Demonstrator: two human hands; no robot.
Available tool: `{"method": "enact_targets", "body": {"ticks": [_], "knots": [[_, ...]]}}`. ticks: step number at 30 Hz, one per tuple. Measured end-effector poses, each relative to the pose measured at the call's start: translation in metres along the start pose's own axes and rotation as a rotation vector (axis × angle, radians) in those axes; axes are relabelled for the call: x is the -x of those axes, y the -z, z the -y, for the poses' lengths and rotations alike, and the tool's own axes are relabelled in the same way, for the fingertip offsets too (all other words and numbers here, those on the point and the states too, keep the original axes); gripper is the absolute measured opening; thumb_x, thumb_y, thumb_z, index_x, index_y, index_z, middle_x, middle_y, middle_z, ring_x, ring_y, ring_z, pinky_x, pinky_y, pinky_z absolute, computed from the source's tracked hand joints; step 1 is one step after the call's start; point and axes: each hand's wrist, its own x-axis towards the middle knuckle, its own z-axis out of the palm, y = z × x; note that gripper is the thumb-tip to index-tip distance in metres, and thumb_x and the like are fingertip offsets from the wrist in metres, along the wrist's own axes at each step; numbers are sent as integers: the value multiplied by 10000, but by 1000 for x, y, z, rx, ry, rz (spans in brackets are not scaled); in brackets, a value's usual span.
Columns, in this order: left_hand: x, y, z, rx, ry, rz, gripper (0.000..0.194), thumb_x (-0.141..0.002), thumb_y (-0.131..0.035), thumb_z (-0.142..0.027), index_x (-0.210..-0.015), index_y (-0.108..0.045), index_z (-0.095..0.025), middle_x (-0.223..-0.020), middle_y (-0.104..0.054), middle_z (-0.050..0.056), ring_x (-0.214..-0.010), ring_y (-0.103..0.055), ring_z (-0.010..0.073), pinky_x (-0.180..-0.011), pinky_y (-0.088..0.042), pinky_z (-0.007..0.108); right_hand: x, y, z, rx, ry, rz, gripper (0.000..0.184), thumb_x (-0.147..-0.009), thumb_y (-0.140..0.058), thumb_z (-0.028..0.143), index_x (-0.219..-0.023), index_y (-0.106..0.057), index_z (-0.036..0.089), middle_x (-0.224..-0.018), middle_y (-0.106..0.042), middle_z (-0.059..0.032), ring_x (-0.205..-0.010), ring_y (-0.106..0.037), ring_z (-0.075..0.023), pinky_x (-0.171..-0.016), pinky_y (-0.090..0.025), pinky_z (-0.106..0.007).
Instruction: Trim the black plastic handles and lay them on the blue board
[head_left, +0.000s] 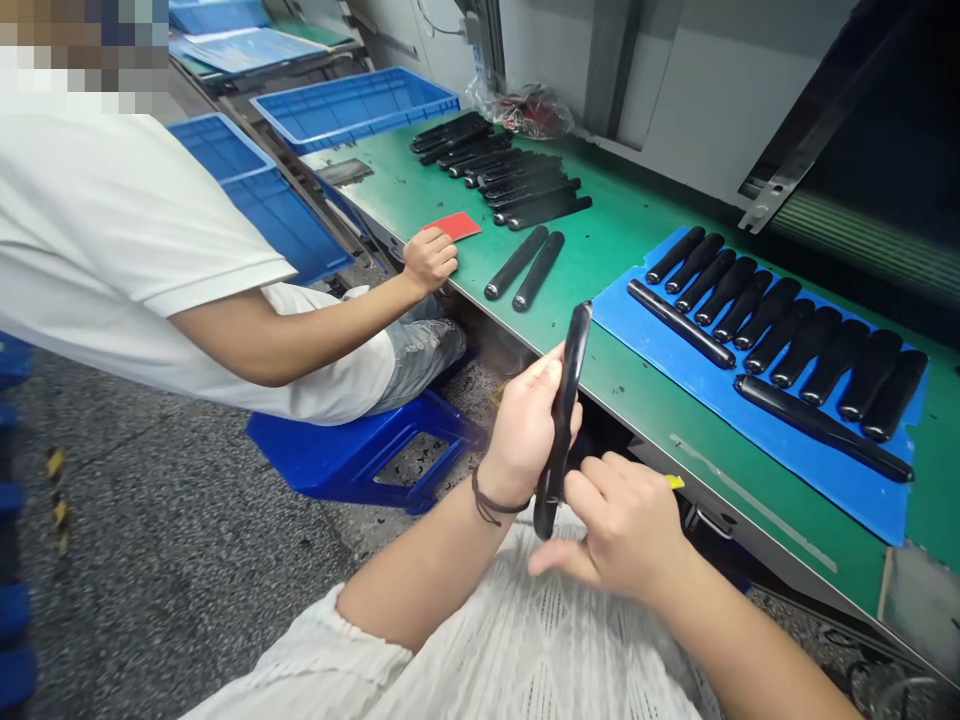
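I'm gripping a long, curved black plastic handle in my closed left hand. My right hand is curling beside the handle's lower end; I cannot tell what it grips, though a yellow tip is showing past its knuckles. Beyond that hand, a blue mat is lying on the green workbench, carrying rows of black handles.

on the workbench, a mat with rows of handles lies right of more handles, and a crate sits beyond them.
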Motion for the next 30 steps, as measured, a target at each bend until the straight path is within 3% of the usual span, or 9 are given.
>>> {"method": "enact_targets", "body": {"ticks": [2, 9, 14, 17, 20, 23, 25, 27, 30], "knots": [[-2, 2, -5, 6, -22, -63, 391, -1034, -558, -396, -1360, -637, -196, -601, -382, -80, -399, -338, 60, -353, -278, 161, 0, -1, 6, -34, 18, 23, 755, -958, -248, 864, -668, -486, 209, -635, -444, 1, -613, -310, -153, -601, -167, -343], [-4, 4, -14, 127, 33, -232, 215, -1013, -612, -390, -1134, -645, -216, -602, -352, -97, -377, -309, 35, -351, -258, 137, -3, -2, 10, 95, 85, -40, 582, -1060, -399, 640, -674, -483, 212, -630, -424, -4, -627, -291, -167, -609, -130, -366], [-15, 22, -9, 222, 47, -360, 187, -1042, -553, -373, -961, -562, -204, -590, -366, -98, -360, -290, 34, -341, -227, 144, 1, -14, 14, 164, 112, -127, 493, -1051, -512, 544, -680, -462, 221, -609, -383, 9, -623, -289, -168, -603, -148, -373], [-25, 41, -8, 266, 103, -437, 240, -1070, -481, -375, -921, -541, -196, -559, -351, -95, -347, -290, 47, -328, -177, 165, 8, -25, 13, 69, 14, -116, 371, -1075, -452, 481, -899, -590, 185, -705, -496, -16, -671, -400, -177, -597, -251, -338], [-30, 60, -8, 304, 90, -533, 252, -1073, -467, -347, -889, -531, -187, -561, -384, -86, -354, -315, 48, -333, -202, 159, 15, -39, 0, 81, -70, -9, 247, -1043, -431, 204, -1211, -603, 148, -855, -595, -59, -738, -514, -181, -575, -304, -302], [-32, 70, -6, 326, 51, -577, 241, -1064, -473, -309, -868, -528, -180, -570, -410, -77, -368, -338, 53, -344, -230, 158, 18, -50, -15, 241, -168, 210, 666, -873, -516, -22, -1467, -527, 278, -810, -587, -9, -615, -501, -145, -502, -192, -292], [-32, 71, -4, 322, 40, -595, 235, -1066, -457, -292, -872, -528, -181, -568, -410, -77, -374, -352, 56, -352, -236, 160, 16, -53, -19, 218, -249, 315, 843, -841, -612, -2, -1592, -393, 313, -805, -598, 8, -585, -516, -139, -488, -194, -275], [-32, 68, 0, 316, 47, -613, 224, -1069, -445, -287, -888, -528, -186, -568, -408, -80, -376, -362, 58, -364, -249, 159, 11, -51, -14, -6, -307, 299, 851, -878, -705, 139, -1627, -318, 254, -881, -650, -11, -656, -589, -156, -513, -322, -257], [-31, 62, 12, 313, 76, -617, 190, -1057, -456, -296, -926, -543, -189, -580, -401, -84, -383, -366, 64, -378, -266, 167, 2, -46, 5, -471, -315, 123, 565, -934, -721, 351, -1439, -518, 198, -923, -681, -28, -721, -620, -152, -597, -451, -261]]}}
